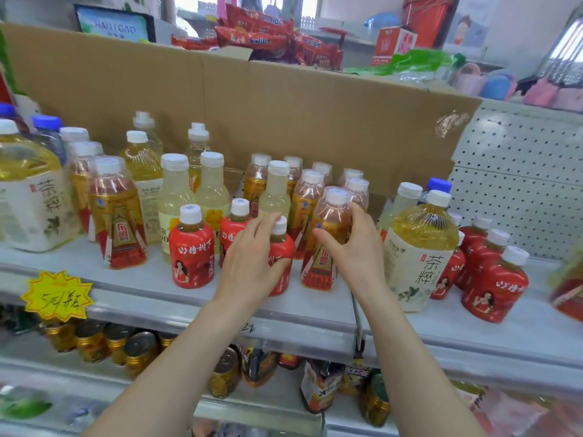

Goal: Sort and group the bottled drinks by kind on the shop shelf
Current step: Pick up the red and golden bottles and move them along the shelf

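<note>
Left hand [252, 260] wraps the red bottle [283, 247], right hand [356, 247] clamps the gold bottle [320, 263]. Both look full, weighty and slick-labelled, so mid-body grips seem safest.

The left hand [252, 257] grips a red bottle [283, 280], the right hand [356, 250] a gold-labelled bottle [321, 266].

i'm losing parts of this shelf to hands, edges and blur
the left hand [249, 260] is covering most of a red-labelled bottle [283, 282], the right hand [356, 250] is masking a gold-labelled bottle [318, 269], the left edge is cutting a big tea jug [31, 197], and a red bottle at the right edge [568, 294] is blurring past reading.
</note>
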